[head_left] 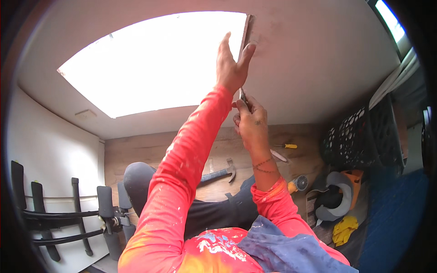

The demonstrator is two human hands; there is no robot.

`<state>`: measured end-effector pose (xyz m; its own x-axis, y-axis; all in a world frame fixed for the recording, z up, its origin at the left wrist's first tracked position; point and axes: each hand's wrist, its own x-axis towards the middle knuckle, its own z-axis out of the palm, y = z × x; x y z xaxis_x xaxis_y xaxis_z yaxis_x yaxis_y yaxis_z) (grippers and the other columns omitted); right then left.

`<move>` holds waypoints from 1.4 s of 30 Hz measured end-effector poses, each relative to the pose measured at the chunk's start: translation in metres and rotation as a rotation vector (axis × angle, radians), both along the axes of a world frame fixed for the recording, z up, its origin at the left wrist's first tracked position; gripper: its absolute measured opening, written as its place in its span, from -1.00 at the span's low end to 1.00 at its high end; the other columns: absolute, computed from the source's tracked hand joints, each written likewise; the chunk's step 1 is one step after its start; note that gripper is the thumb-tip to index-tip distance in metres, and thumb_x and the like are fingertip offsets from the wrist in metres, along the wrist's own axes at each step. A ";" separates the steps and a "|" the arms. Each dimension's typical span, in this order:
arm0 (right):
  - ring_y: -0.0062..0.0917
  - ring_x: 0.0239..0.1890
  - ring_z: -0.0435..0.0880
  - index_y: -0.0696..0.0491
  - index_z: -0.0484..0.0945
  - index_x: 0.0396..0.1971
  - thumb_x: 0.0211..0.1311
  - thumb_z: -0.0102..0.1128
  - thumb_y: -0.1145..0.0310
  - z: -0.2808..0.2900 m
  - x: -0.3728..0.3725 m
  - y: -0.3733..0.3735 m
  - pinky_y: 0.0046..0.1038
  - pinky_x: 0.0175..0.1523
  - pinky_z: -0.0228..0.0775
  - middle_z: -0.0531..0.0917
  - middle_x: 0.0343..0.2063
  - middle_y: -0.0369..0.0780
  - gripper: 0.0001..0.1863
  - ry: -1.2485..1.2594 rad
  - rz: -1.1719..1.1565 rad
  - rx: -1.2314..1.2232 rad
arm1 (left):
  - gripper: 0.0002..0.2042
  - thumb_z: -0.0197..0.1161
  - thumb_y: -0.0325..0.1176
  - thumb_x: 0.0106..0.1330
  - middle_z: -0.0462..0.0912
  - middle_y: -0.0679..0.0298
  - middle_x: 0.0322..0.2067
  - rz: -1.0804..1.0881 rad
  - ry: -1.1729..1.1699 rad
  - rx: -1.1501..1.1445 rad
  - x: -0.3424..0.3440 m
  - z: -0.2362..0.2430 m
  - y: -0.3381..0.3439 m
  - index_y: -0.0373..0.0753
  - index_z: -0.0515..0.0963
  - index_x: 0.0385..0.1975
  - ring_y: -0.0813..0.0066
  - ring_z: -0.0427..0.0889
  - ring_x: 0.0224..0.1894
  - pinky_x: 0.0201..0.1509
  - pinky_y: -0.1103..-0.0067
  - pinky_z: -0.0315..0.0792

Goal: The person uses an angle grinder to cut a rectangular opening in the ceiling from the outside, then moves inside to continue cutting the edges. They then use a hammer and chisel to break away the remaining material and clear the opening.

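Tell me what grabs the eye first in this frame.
The bright rectangular opening in the white panel at top centre. The left hand presses flat at its right edge, while the right hand just below grips a thin tool pointing up at that edge. Both sleeves are bright orange-red; a hammer lies on the wooden floor below.

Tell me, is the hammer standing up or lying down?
Lying down. The hammer rests flat on the wooden floor, behind the person's knee.
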<state>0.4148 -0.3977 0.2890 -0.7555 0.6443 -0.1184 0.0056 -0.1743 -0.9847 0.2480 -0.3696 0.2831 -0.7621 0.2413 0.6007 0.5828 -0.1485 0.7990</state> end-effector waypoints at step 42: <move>-0.84 -0.53 0.44 0.05 0.38 0.54 0.69 0.13 0.29 -0.138 0.178 0.047 -0.74 -0.54 0.31 0.67 -0.12 -0.28 -0.47 -0.183 0.028 -0.270 | -0.47 0.24 0.07 0.66 0.64 0.28 -0.48 0.182 -0.248 0.223 -0.014 -0.110 -0.092 -0.40 0.64 -0.27 0.60 0.60 -0.45 -0.42 0.53 0.43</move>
